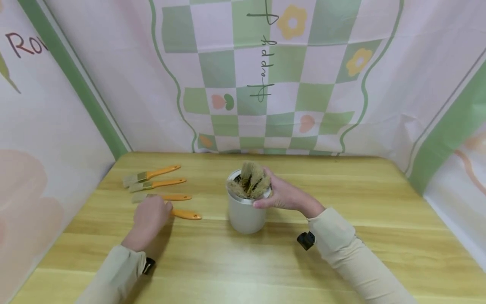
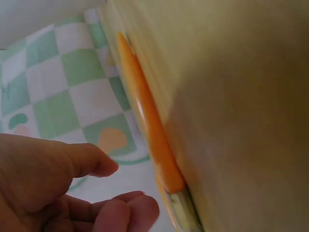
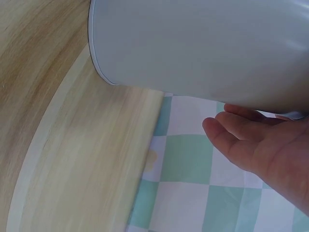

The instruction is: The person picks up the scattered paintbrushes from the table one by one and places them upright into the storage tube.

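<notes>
A white can (image 1: pixel 247 217) stands upright on the table with several brushes (image 1: pixel 250 179) in it, bristles up. My right hand (image 1: pixel 282 194) holds the can near its rim, thumb on the front and fingers round the far side. In the right wrist view the fingers (image 3: pixel 241 128) lie against its grey-looking wall. At the left my left hand (image 1: pixel 152 215) hovers over the nearest paintbrush (image 1: pixel 186 214), covering its bristle end. The left wrist view shows thumb and fingers apart, beside the orange handle (image 2: pixel 145 111) but not closed on it.
Farther back on the left lie three more orange-handled paintbrushes, the farthest brush (image 1: pixel 152 174), a second brush (image 1: pixel 157 184) and a third brush (image 1: pixel 174 197), handles pointing right. A patterned cloth (image 1: pixel 265 76) hangs behind the wooden table (image 1: pixel 341 261).
</notes>
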